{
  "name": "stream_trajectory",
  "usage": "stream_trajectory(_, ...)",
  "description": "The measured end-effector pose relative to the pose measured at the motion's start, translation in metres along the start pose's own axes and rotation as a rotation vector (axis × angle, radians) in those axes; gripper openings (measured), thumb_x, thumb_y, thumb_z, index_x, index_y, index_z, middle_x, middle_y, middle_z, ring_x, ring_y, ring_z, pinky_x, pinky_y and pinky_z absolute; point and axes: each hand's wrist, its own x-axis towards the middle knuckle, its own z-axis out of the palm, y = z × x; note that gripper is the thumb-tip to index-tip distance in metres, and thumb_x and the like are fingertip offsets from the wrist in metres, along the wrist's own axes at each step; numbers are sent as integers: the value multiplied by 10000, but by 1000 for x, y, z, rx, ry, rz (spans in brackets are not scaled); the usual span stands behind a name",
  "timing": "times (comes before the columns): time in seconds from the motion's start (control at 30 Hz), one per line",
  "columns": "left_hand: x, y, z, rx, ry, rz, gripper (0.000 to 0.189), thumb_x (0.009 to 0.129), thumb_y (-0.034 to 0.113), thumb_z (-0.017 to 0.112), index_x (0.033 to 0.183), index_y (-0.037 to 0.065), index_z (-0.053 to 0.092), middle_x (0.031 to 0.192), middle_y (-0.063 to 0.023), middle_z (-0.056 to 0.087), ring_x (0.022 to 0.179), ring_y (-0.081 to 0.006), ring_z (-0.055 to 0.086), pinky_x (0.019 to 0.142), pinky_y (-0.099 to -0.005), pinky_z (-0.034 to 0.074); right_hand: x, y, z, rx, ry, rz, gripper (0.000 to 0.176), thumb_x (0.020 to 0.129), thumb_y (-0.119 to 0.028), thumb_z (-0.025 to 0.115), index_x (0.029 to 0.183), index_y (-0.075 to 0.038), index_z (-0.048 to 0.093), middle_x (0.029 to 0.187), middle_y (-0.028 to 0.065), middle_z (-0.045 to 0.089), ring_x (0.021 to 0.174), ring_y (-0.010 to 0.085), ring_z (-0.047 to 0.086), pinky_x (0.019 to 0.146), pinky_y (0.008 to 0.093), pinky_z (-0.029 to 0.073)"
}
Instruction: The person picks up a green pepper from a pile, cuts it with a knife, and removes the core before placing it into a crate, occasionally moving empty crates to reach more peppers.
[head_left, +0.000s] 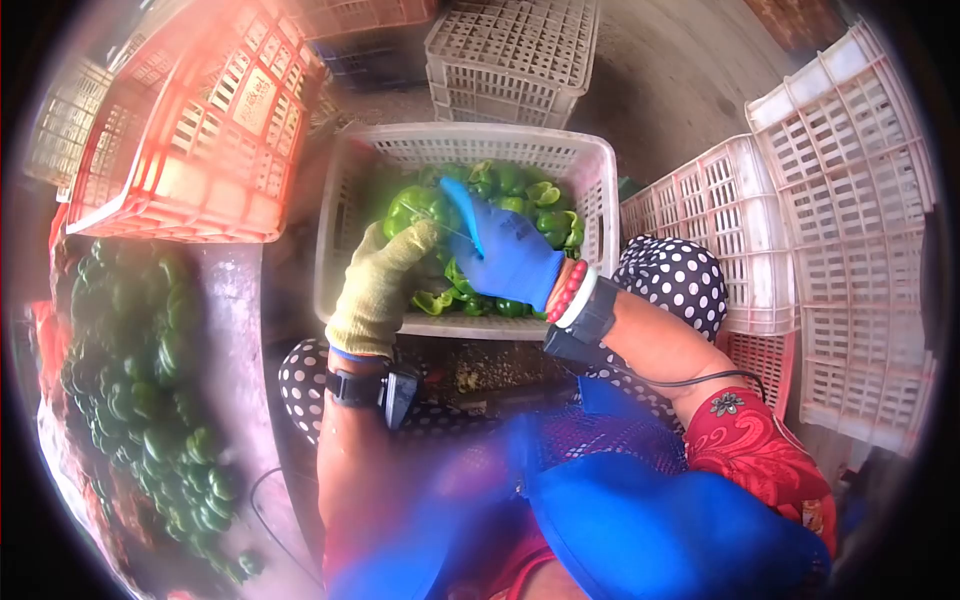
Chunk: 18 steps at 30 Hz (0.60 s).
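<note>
My left hand [385, 280], in a pale yellow knit glove, grips a green pepper [413, 208] above a white plastic crate [605, 200]. My right hand [508, 252], in a blue glove, is closed round something blue and slender [460, 205] whose tip rises beside the pepper; what it is I cannot make out for certain. Several green peppers and pepper pieces [543, 193] lie in the crate beneath both hands, some of them cut open.
At the left, a big heap of green peppers [150, 390] lies beside a pale strip of surface [232, 330]. Orange-red crates [215, 130] stand at the upper left. An upturned white crate [515, 50] sits beyond, with tall white crates [850, 230] at the right.
</note>
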Motion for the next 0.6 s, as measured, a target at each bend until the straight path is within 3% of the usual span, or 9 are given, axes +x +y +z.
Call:
stream_trajectory(0.1, 3, -6, -7, 107, 37, -29, 526, 863, 356, 804, 1233, 30, 618, 888, -71, 686, 770, -141, 684, 645, -277, 546, 0, 7, 10, -12, 46, -16, 687, 901, -111, 599, 1526, -16, 330, 935, 286, 678, 837, 454, 680, 743, 522, 545)
stream_trajectory(0.2, 0, -4, 1, 392, 208, -8, 588, 840, 424, 809, 1219, 19, 615, 926, -108, 713, 803, -170, 705, 689, -314, 564, 2, 3, 9, -30, -78, 122, 699, 890, -96, 605, 1523, 0, 325, 997, 308, 677, 892, 459, 684, 778, 519, 550)
stream_trajectory(0.3, -4, 2, 12, 668, 329, 29, 499, 841, 346, 792, 1192, 29, 630, 992, -70, 703, 865, -166, 670, 777, -337, 564, 2, 1, 11, 2, -141, 216, 712, 882, -82, 608, 1528, 2, 319, 996, 306, 681, 917, 454, 686, 800, 509, 555)
stream_trajectory(0.4, 1, -9, 16, 596, 365, 52, 516, 807, 327, 806, 1187, 34, 618, 999, -94, 709, 883, -181, 679, 814, -353, 562, 4, -8, 11, 13, -74, 233, 419, 889, -123, 607, 1305, -95, 579, 1067, 230, 700, 919, 440, 683, 782, 522, 551)
stream_trajectory(0.5, -4, -11, 37, 1058, 488, 147, 502, 815, 313, 800, 1177, 25, 607, 1003, -106, 708, 863, -190, 685, 804, -358, 566, 6, 3, 15, 20, -134, 111, 315, 902, -130, 588, 1211, -125, 649, 1027, 203, 715, 901, 407, 697, 799, 499, 555)
stream_trajectory(0.53, -3, -16, 34, 1037, 482, 214, 481, 840, 292, 794, 1178, 14, 595, 964, -104, 695, 817, -195, 679, 727, -350, 573, 7, -4, 10, 28, -83, 105, 238, 901, -145, 583, 1094, -76, 702, 1017, 205, 718, 889, 390, 704, 812, 480, 558)
stream_trajectory(0.6, 1, -26, 16, 426, 301, 161, 506, 830, 300, 809, 1198, 10, 615, 1020, -96, 711, 890, -182, 680, 816, -340, 554, -2, 23, 29, -224, -248, 17, 222, 899, -148, 572, 1035, -47, 716, 1001, 215, 717, 877, 390, 705, 807, 484, 559)
